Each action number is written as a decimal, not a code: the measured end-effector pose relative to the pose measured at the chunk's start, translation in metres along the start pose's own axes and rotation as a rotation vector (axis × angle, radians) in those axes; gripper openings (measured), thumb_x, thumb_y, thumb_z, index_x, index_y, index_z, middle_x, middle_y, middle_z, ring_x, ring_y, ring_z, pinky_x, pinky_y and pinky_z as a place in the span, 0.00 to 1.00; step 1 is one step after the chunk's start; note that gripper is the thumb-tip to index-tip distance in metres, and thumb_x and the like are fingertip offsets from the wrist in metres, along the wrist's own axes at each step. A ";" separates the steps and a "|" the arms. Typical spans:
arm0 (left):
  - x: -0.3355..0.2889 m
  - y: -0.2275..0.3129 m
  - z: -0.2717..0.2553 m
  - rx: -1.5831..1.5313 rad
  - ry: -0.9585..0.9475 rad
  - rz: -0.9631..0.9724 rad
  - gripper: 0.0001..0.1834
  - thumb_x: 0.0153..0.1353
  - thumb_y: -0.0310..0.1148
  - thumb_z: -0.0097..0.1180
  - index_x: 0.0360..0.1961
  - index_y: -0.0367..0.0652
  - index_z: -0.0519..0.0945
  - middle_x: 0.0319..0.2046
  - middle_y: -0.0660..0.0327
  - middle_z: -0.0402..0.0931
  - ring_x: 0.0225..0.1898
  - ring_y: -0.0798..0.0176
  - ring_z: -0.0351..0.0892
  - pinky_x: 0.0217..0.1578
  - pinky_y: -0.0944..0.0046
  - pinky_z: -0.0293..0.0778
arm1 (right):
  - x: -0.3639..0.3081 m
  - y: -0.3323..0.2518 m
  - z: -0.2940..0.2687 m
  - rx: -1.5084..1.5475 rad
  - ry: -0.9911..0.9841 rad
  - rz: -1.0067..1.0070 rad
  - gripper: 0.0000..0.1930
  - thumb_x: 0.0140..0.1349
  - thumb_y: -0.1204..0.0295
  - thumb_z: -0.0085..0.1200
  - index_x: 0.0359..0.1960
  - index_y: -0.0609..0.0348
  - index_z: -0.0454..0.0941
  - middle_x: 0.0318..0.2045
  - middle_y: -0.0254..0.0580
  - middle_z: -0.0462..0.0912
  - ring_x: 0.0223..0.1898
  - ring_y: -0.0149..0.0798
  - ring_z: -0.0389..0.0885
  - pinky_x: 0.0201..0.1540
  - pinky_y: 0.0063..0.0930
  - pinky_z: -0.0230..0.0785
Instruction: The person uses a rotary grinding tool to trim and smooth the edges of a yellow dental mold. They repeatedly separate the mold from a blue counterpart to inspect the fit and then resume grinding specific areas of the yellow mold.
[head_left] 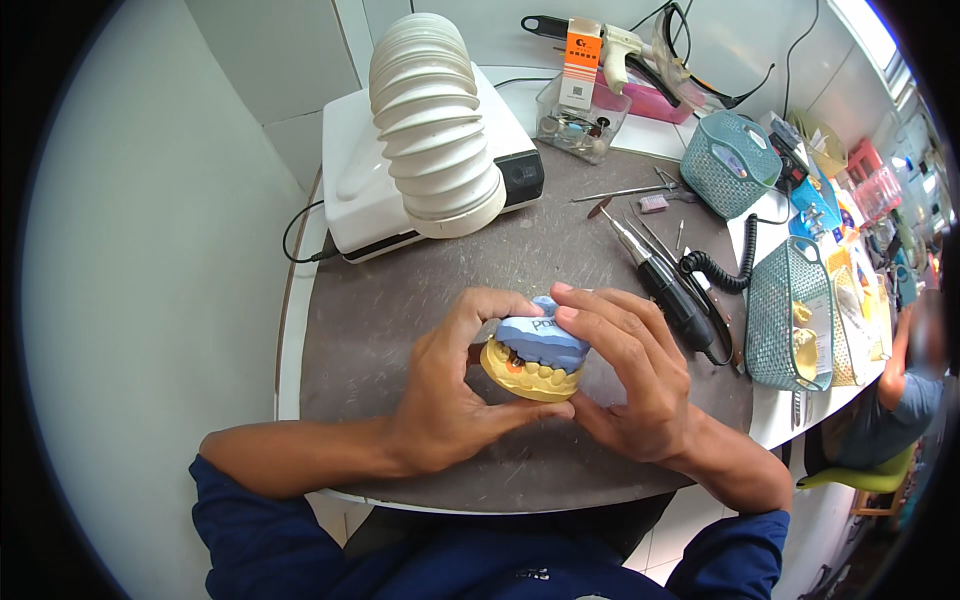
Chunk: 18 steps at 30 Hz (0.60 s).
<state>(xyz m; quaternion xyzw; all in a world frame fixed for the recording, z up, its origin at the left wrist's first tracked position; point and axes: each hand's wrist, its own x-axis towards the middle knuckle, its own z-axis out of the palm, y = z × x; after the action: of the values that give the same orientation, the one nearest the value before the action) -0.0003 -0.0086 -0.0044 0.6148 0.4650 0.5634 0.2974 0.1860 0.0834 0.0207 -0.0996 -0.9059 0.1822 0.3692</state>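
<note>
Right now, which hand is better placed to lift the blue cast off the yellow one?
Probably the right hand: its fingertips already rest on top of the blue dental cast. The left hand cups the yellow dental cast from below and can steady it.

Both forearms come up from the lower edge, bare below dark blue sleeves pushed to the elbows, and angle inward so the hands meet at the middle. The left hand [445, 395] lies palm toward the right, its thumb stretched along the bottom toward the other hand and its fingers [490, 303] curled over the top. The right hand [635, 375] mirrors it, back upward, wrist bent slightly inward, its fingers [580, 305] arched forward with the tips pressed down next to the left fingertips. Both hands are closed in a shared two-handed grip, the thumbs nearly touching below.
</note>
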 end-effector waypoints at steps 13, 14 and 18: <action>0.014 0.007 -0.012 0.263 0.007 0.364 0.36 0.39 0.37 0.81 0.51 0.40 0.79 0.43 0.57 0.81 0.38 0.56 0.79 0.35 0.62 0.77 | -0.006 -0.002 0.000 0.091 0.070 0.054 0.37 0.39 0.84 0.70 0.58 0.56 0.75 0.52 0.49 0.75 0.51 0.51 0.78 0.51 0.39 0.75; 0.014 0.007 -0.012 0.271 0.014 0.383 0.36 0.38 0.37 0.81 0.51 0.40 0.79 0.42 0.57 0.81 0.38 0.56 0.79 0.36 0.61 0.76 | -0.006 -0.001 -0.001 0.085 0.070 0.046 0.37 0.39 0.84 0.70 0.58 0.56 0.75 0.52 0.49 0.75 0.51 0.50 0.78 0.51 0.39 0.75; 0.015 0.004 -0.014 0.311 0.003 0.443 0.39 0.36 0.38 0.82 0.52 0.40 0.78 0.41 0.59 0.80 0.39 0.58 0.77 0.37 0.62 0.73 | -0.005 -0.001 0.000 0.098 0.073 0.042 0.37 0.39 0.83 0.70 0.57 0.58 0.75 0.52 0.49 0.76 0.50 0.50 0.78 0.52 0.39 0.74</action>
<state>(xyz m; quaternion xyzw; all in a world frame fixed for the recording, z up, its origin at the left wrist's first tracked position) -0.0141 0.0007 0.0081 0.7388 0.4006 0.5376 0.0683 0.1901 0.0809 0.0181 -0.1071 -0.8795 0.2301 0.4025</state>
